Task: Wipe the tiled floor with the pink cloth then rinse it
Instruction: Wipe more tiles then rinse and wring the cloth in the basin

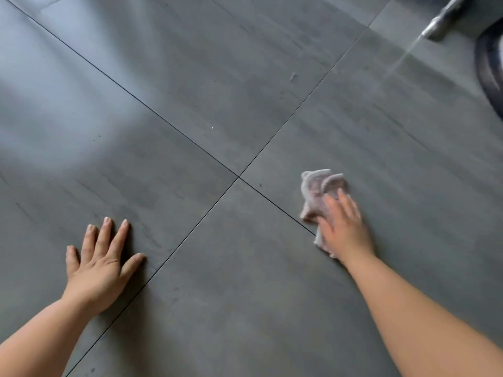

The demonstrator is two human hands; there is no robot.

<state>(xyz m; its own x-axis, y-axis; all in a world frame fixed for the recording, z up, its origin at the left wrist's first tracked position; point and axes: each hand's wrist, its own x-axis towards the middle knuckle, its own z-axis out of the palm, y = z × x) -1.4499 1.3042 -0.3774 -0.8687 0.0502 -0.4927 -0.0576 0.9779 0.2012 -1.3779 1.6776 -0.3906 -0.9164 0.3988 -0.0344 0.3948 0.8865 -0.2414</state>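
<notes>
The pink cloth lies crumpled on the dark grey tiled floor, just right of where four tiles meet. My right hand presses down on the cloth with fingers stretched forward; part of the cloth is hidden under the palm. My left hand rests flat on the floor at the lower left, fingers spread, holding nothing. A small pale speck of dirt sits on the far tile.
A metal leg of some furniture stands at the top right. Beside it, at the right edge, is a dark rounded object. Thin dark grout lines cross at the middle.
</notes>
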